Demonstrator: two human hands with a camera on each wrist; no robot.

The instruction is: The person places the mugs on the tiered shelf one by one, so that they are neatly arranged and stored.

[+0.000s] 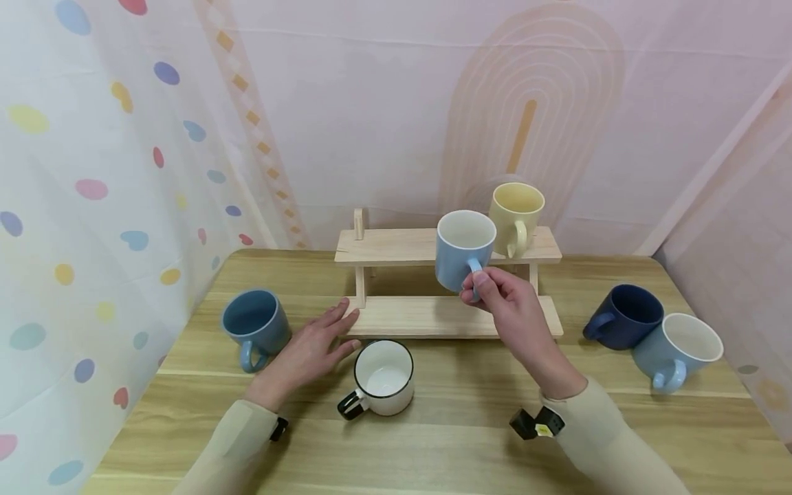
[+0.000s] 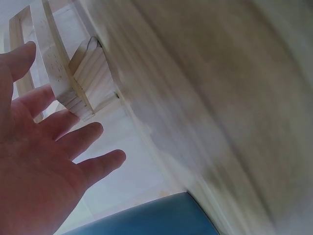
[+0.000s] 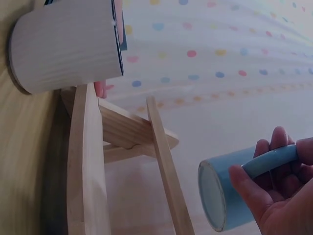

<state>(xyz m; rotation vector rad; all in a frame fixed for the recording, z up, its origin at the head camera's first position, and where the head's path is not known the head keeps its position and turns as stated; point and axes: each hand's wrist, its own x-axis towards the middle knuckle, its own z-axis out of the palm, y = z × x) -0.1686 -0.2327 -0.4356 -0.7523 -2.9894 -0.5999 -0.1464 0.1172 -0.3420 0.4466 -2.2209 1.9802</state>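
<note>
My right hand (image 1: 510,309) pinches the handle of a light blue mug (image 1: 463,249) with a white inside, held upright in front of the two-tier wooden rack (image 1: 396,246). In the right wrist view the light blue mug (image 3: 227,191) hangs clear of the rack's boards, its base showing. A yellow mug (image 1: 516,213) stands on the right of the upper board. My left hand (image 1: 312,354) has its fingers spread at the left end of the lower board (image 1: 421,317). The left wrist view shows those fingers (image 2: 80,139) extended beside the rack's end.
A white enamel mug (image 1: 386,378) with a black rim stands before the rack. The teal-blue mug (image 1: 256,326) is left of my left hand. At the right, a navy mug (image 1: 625,316) and another light blue mug (image 1: 679,350) stand together. A patterned curtain (image 1: 371,124) hangs behind the table.
</note>
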